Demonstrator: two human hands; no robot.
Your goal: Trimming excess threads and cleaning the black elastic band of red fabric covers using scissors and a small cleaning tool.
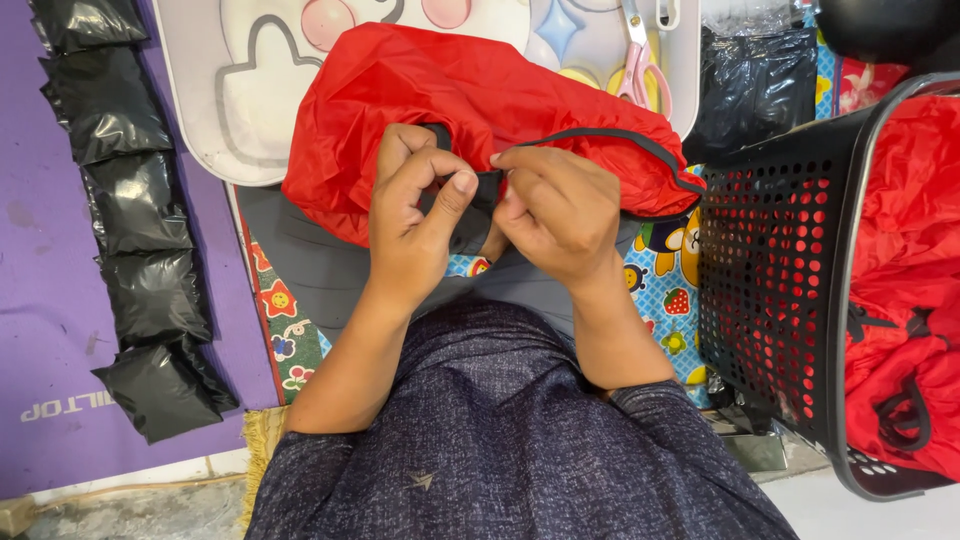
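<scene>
Hands pinch black cord of crumpled red nylon bag.

Bright, even light (edges perhaps slightly bowed)

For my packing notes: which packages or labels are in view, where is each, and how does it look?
Chain of black plastic pouches: left, on the purple mat; puffy, glossy, linked end to end.
Black plastic bag: top right, behind the black perforated basket; flat, shiny.
White print on mat: lower left, small.
</scene>
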